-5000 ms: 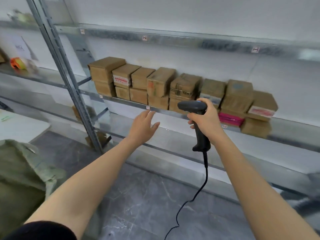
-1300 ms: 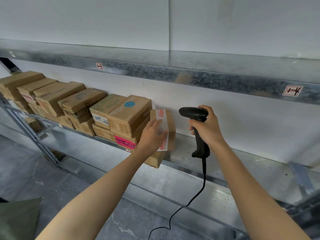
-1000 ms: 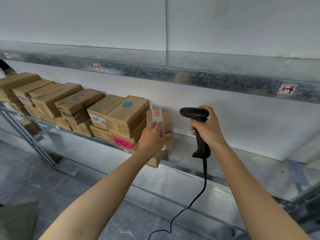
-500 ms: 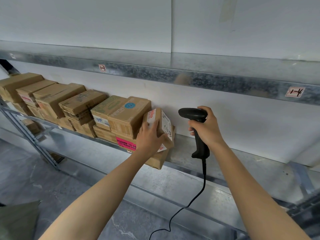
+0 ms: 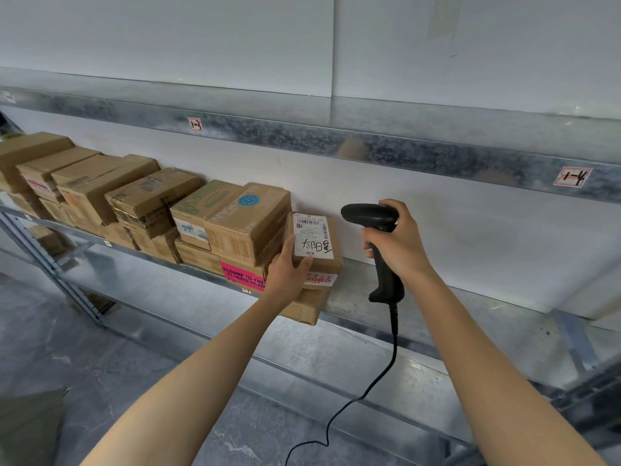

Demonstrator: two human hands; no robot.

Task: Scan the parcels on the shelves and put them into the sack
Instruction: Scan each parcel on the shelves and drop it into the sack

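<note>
Two hands were busy: the left hand grasped the small parcel at the row's end on the shelf, thumb below its white label. Just right of that thumb, the right hand clenched the black scanner.

A row of parcels runs along the middle shelf from the frame's left edge to its centre. At the row's right end the small parcel sits on a lower box, with the left hand gripping its lower left corner. The scanner, held in the right hand, stands just right of the small parcel. The sack lies in the lower left corner of the frame.
</note>
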